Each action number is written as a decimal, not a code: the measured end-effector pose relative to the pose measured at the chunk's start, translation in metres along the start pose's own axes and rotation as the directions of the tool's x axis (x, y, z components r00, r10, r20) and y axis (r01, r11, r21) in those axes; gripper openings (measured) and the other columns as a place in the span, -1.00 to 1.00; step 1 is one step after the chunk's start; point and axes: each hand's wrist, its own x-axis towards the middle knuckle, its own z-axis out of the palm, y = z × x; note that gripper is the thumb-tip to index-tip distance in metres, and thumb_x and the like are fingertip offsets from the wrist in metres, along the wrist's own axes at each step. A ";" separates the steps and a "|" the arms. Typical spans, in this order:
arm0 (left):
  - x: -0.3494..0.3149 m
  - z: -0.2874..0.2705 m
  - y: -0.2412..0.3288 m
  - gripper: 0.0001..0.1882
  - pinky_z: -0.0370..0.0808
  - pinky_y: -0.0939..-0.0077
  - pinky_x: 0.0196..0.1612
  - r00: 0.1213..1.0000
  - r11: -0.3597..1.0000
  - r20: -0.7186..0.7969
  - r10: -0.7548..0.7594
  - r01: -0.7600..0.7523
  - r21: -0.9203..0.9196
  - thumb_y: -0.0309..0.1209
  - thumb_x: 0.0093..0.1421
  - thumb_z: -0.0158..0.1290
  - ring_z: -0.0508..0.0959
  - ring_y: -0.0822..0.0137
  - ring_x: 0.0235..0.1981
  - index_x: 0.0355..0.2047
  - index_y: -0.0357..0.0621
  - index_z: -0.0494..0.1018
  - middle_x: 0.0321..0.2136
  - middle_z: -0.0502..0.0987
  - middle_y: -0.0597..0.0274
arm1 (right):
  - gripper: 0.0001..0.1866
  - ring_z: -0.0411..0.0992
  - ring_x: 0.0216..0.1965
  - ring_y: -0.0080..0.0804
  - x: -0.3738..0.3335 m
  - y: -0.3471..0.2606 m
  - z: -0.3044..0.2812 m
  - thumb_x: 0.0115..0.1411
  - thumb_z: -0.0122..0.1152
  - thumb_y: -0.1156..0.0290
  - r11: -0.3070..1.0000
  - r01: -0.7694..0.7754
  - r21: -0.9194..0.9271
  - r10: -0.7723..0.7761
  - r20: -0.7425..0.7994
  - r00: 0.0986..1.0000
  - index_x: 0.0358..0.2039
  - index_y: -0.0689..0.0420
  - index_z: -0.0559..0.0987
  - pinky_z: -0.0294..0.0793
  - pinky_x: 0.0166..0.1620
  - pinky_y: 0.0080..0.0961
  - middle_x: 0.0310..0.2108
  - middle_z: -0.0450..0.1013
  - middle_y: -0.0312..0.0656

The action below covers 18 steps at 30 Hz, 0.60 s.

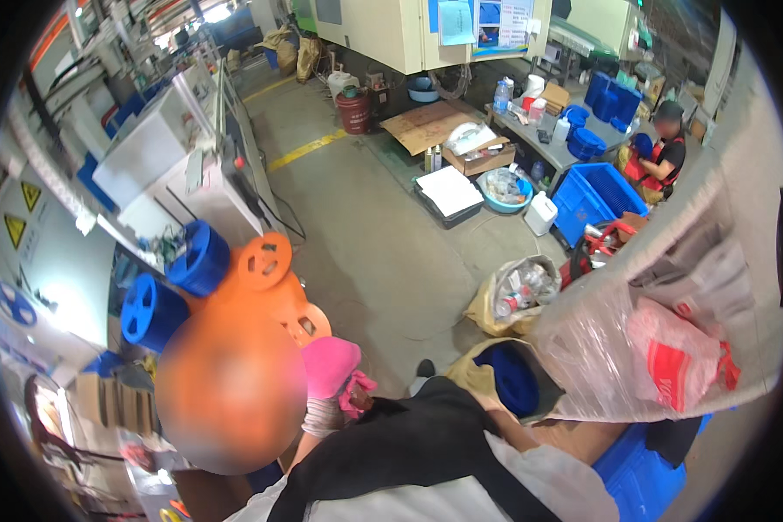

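The big round orange thing (pixel 230 391), all blurry, sits at the left, and the left hand (pixel 332 369), covered in pink, is right by its right edge, but I can't tell how wide the fingers are open or if they hold it. I think it's best to go slow there, so nothing bumps the flat orange plastic reels with holes (pixel 265 261) or the round blue plastic reels (pixel 198 259) past its far edge. The bare right forearm (pixel 513 429) is by an open tan sack (pixel 467 364), and I can't tell what those fingers do.
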 end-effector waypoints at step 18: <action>0.430 0.008 0.218 -0.44 0.45 0.46 -0.66 1.000 0.999 -0.011 -0.029 0.029 -0.026 0.00 0.22 -0.07 0.50 0.20 -0.68 -0.23 -0.40 0.40 -0.62 0.49 -0.05 | -0.53 0.49 -0.18 -0.25 0.248 -0.467 -0.023 0.14 0.17 0.12 0.824 0.389 -0.412 -0.417 0.025 0.909 0.00 0.12 0.50 0.45 -0.08 -0.40 -0.19 0.52 -0.09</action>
